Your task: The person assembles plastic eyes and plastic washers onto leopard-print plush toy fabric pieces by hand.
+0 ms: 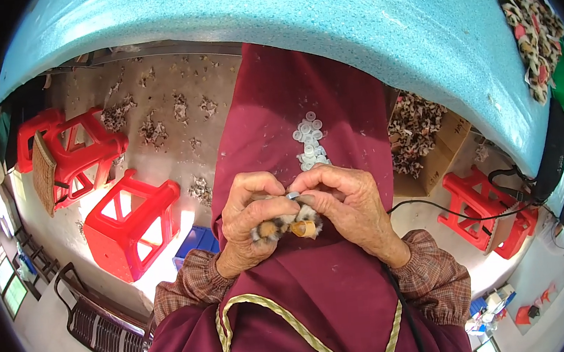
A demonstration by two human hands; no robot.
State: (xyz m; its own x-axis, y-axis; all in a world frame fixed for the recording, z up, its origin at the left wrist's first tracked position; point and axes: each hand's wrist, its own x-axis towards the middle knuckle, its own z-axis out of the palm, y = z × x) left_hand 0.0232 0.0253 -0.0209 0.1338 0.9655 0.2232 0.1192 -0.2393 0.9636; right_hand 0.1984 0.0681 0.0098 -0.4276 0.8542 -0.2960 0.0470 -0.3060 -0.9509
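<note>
My left hand [256, 213] and my right hand [346, 205] meet above my lap, over a dark red apron [302, 100]. Together they pinch a small furry piece with a leopard pattern [285, 226], and a small pale ring [293, 195] sits between my thumbs on top of it. A heap of several white plastic rings [310, 142] lies on the apron just beyond my fingers. My checked sleeves show at both wrists.
A turquoise table [322, 18] curves across the top, with patterned pieces [530, 27] piled at its right end. Red plastic stools [131, 219] stand at left, another [487, 215] at right. A cardboard box of furry pieces [426, 133] sits under the table. Scraps litter the floor.
</note>
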